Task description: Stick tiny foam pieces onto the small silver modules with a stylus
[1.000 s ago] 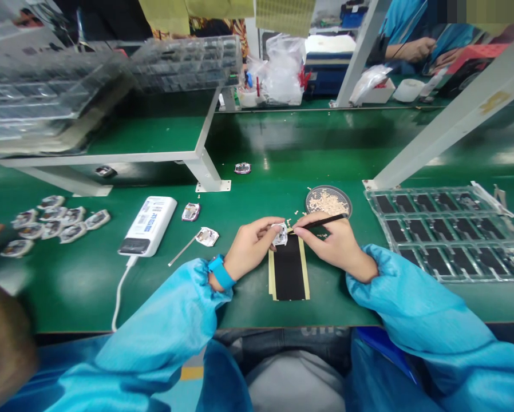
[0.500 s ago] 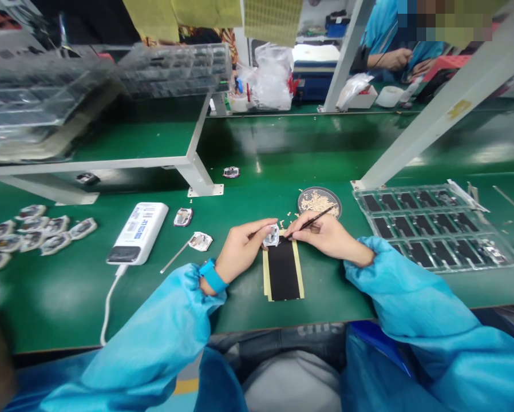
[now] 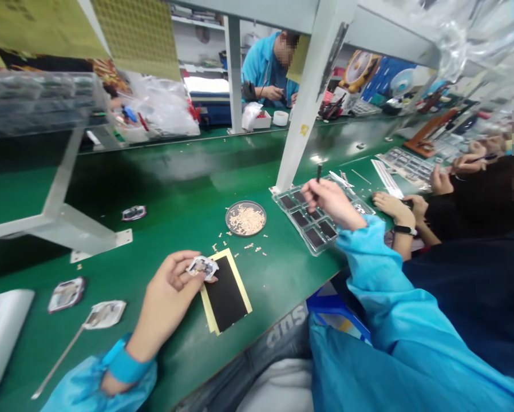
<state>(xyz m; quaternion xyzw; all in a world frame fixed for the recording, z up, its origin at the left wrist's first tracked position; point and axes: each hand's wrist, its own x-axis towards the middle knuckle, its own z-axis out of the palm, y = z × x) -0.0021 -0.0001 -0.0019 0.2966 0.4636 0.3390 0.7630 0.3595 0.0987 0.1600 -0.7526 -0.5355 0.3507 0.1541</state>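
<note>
Green bench top [image 3: 175,200], glossy; pale glare near the foot of a white post [image 3: 297,129]. Left hand [image 3: 165,294], blue band at the wrist, pinches a small white-framed part [image 3: 202,268] between thumb and fingers; the part sits over the upper end of a black sheet [image 3: 226,294] with pale yellow edges. Whether it touches the sheet, cannot tell.

Right hand [image 3: 325,200] is raised over a clear compartment tray [image 3: 316,250], fingers closed round a thin black tool [image 3: 319,171], end pointing up. Dark pieces lie in the tray's compartments.

Between the hands, farther back: round dish [image 3: 226,218] heaped with tan bits [image 3: 246,218], more strewn on the green nearby. To the left, a purplish-rimmed part [image 3: 67,294] and a pale part [image 3: 106,315] with a long strip; a white device [image 3: 3,332] at the picture's edge.

Room: yellow sheets [image 3: 137,34] hang above. Person in blue [image 3: 259,63] works across the bench; at right, a neighbour's hand [image 3: 394,207] rests on the bench, dark watch on one wrist.
</note>
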